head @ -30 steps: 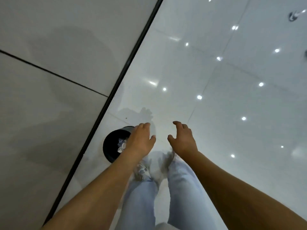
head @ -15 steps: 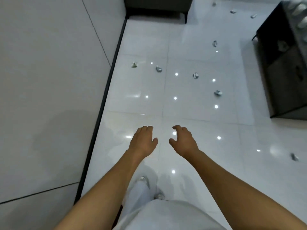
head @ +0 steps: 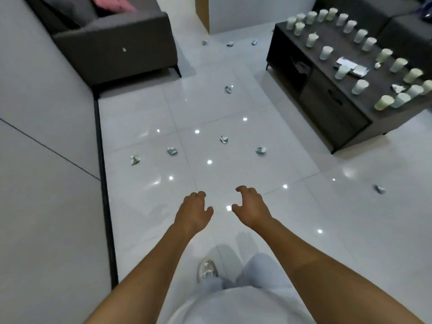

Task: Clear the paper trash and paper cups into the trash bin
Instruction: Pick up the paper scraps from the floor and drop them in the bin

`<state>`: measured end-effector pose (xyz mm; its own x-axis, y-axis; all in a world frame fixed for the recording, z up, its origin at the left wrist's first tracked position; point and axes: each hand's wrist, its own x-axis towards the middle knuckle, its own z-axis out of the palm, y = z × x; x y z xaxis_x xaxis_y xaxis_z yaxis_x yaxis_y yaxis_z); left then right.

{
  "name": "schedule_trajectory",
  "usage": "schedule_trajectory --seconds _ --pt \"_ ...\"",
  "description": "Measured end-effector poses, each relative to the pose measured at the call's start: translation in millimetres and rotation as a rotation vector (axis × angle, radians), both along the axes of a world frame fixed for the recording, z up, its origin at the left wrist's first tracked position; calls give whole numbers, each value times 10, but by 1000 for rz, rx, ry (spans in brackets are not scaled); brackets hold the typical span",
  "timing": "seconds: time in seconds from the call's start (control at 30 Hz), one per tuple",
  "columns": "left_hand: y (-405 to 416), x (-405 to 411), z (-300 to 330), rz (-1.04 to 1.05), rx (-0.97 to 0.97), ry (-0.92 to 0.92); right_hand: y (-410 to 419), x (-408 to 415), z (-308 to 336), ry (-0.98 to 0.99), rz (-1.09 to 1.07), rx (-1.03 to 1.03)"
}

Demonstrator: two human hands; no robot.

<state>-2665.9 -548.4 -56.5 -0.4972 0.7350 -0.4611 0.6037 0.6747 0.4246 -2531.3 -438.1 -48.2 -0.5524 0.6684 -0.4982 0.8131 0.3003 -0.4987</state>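
Lying ahead of empty, loosely curled left hand, right hand: paper wads.

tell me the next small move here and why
Probably step forward and reach for the nearest crumpled paper on the floor tiles: the left hand and right hand hold nothing, and that wad lies just ahead.

Grey fabric sofa stood far left against the wall, pink cushion on it. Dark wooden low cabinet sat far right w/ rows of pale paper cups on top, flat white paper sheets betw. them. Crumpled paper wads lay scattered on the glossy white tile floor betw. sofa & cabinet; one lone wad lay right, in front of the cabinet.
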Motion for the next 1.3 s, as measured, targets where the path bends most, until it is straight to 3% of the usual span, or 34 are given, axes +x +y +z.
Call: schedule_trajectory --seconds 0.23,0.67,0.83,1.3 --pt "1315 -500 -16 -164 -21 27 1124 -228 -128 -20 -207 -57" --pt "3761 -1205 -161 -82 -7 -42 3649 -898 -367 -89 -242 -75" --pt "4341 -1685 -318 -92 -60 -54 4210 -1247 -491 -122 -283 -115" --pt "5902 -2813 -950 -367 -159 -68 5383 -2109 -934 -137 -612 -178"
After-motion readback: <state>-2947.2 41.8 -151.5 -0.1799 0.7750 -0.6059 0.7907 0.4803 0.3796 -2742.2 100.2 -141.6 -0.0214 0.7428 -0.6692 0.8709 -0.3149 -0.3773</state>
